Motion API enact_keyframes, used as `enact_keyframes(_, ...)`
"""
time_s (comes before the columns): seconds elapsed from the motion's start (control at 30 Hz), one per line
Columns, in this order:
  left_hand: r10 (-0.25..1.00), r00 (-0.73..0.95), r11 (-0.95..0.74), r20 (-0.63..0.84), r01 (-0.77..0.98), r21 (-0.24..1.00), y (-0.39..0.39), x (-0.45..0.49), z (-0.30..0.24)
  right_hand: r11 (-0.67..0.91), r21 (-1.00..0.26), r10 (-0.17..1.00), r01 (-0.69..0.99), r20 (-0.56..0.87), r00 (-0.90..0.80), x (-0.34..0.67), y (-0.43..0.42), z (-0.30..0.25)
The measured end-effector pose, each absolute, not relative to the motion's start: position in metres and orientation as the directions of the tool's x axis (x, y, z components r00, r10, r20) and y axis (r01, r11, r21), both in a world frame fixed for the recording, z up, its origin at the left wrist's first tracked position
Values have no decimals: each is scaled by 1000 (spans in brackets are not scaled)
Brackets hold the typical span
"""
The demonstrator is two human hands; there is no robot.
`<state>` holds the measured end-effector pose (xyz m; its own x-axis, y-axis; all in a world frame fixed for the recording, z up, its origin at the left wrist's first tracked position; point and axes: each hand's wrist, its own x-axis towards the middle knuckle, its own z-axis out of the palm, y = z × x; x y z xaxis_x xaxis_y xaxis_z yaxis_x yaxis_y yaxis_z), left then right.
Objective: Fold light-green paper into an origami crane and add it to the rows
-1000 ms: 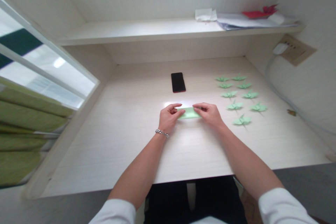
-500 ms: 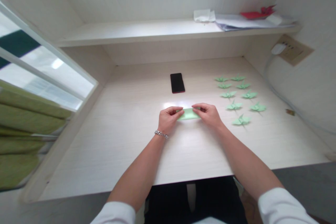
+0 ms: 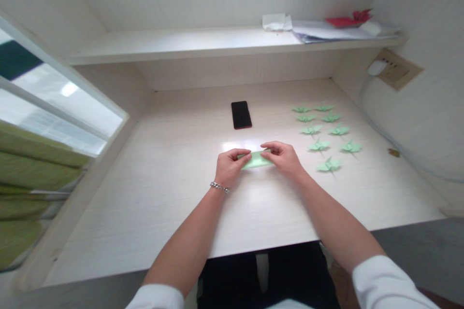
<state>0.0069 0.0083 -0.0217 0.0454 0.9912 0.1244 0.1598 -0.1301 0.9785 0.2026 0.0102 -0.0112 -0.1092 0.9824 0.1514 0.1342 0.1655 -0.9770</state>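
Observation:
A folded strip of light green paper stretches between my two hands, just above or on the desk. My left hand pinches its left end between thumb and fingers; a silver chain bracelet is on that wrist. The right end is pinched by my right hand in the same way. To the right, several folded green paper cranes sit in two rows. The paper's ends are partly hidden under my fingers.
A black phone lies on the pale desk beyond my hands. The shelf above holds papers and a red paper piece. A cable runs from the wall socket down the right side.
The whole view has shifted slightly. Both hands still pinch the green paper, which is now tilted a little, its right end higher.

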Motion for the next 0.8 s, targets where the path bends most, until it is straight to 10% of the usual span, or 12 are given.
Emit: enact_keyframes(0.8, 995, 60, -83, 74, 157, 984, 8, 9, -21, 162, -948, 976, 275, 112, -186, 205, 10, -9)
